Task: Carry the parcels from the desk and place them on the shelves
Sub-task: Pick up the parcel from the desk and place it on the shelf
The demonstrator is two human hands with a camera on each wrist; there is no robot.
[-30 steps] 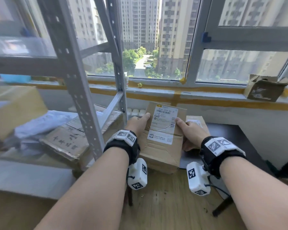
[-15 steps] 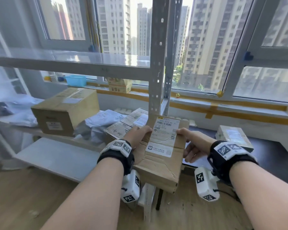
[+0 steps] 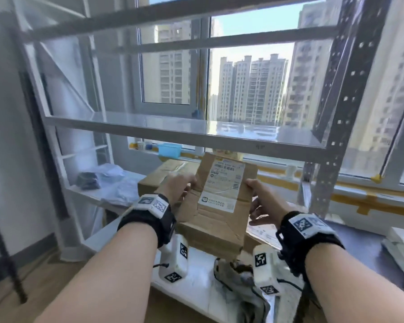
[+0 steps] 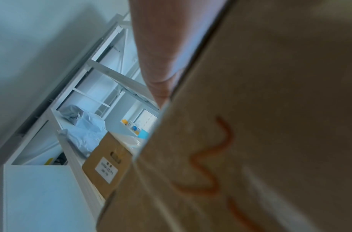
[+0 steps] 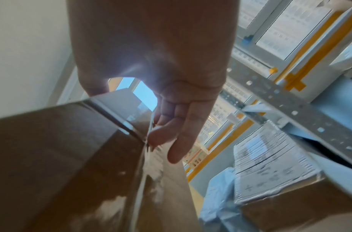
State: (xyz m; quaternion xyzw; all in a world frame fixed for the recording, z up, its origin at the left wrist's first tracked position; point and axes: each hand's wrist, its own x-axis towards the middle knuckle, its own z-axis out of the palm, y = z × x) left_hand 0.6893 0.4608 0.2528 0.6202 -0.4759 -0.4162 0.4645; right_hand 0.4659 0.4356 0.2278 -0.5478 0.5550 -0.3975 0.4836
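Parcel position: the brown cardboard box with white shipping labels (image 3: 222,199) is held between both hands, left hand (image 3: 176,188) and right hand (image 3: 264,206) gripping its opposite sides, long axis pointing away toward the grey metal shelf rack (image 3: 329,159). The glossy grey shelf board (image 3: 149,123) lies just above and ahead, unoccupied; the level below already carries another brown carton (image 3: 159,177), so room there is tighter.
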